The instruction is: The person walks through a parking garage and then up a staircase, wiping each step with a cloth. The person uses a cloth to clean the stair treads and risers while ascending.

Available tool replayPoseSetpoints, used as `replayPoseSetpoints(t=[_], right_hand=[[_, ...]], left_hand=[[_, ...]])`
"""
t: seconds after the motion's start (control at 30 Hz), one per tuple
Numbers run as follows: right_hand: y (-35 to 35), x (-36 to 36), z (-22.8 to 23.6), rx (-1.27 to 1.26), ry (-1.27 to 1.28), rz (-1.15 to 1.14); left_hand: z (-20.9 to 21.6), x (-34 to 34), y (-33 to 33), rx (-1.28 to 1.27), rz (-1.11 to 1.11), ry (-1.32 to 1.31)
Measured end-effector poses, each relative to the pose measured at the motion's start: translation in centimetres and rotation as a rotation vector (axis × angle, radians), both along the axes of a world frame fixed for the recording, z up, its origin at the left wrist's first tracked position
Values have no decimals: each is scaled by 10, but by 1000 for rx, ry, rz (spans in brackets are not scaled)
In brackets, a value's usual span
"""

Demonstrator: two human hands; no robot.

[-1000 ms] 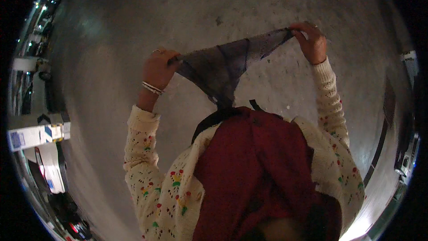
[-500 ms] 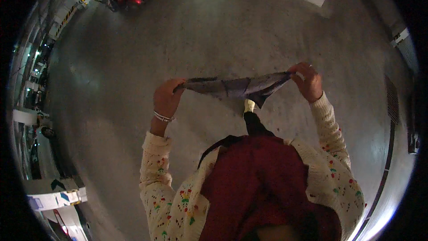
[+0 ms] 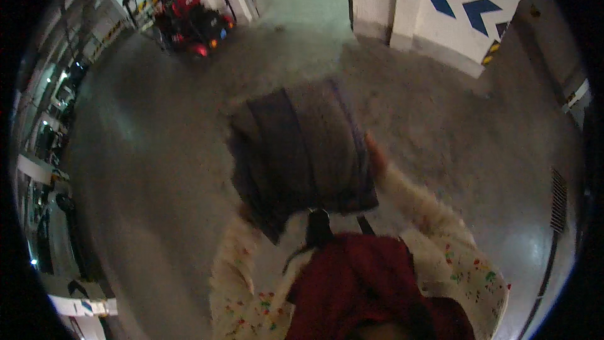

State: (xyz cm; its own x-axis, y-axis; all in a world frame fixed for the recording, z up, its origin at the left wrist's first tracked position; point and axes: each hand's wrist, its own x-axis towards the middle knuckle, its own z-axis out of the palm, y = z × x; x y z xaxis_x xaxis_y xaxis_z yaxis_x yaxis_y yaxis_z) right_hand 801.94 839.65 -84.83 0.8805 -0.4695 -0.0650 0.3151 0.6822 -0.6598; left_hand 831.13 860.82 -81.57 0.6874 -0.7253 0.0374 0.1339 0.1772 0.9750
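Observation:
A grey cloth with dark stripes is spread out in the air in front of me, blurred by motion. My right hand is at its right edge, the fingers hidden behind the fabric. Low on the cloth's left side, only a smeared bit of my left hand shows. The cloth stays up between the two hands, held by both. One lower corner of it hangs down near my left wrist. Cream knitted sleeves with small coloured patterns cover both forearms.
Grey concrete floor lies all around. A red cart-like vehicle stands at the far left. A white wall with dark blue chevrons is at the far right. A drain grate runs along the right side.
The cloth was stretched in a narrow band between my widely spread hands. Now it is opened flat and raised, and my hands are lower and closer together. My view has tilted up.

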Motion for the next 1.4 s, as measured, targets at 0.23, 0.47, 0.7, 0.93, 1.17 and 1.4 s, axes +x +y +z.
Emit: replayPoseSetpoints(t=[0.23, 0.47, 0.7, 0.93, 1.17, 1.4], right_hand=[[100, -11, -195, 443, -16, 270], [15, 23, -144, 20, 562, -112], [-211, 133, -144, -433, 607, -129], [-427, 310, -73, -772, 467, -68], [-664, 482, -36, -1519, 361, -96], [-858, 569, 10, -1324, 737, -172]], left_hand=[[-269, -49, 63, 173, -263, -344], [-221, 22, -44, -37, -499, 855], [-221, 147, -278, 352, -960, 1055], [-160, 312, -475, 727, -529, 65], [-183, 485, -676, 737, -442, -78], [-170, 610, -952, 626, -596, -618]])
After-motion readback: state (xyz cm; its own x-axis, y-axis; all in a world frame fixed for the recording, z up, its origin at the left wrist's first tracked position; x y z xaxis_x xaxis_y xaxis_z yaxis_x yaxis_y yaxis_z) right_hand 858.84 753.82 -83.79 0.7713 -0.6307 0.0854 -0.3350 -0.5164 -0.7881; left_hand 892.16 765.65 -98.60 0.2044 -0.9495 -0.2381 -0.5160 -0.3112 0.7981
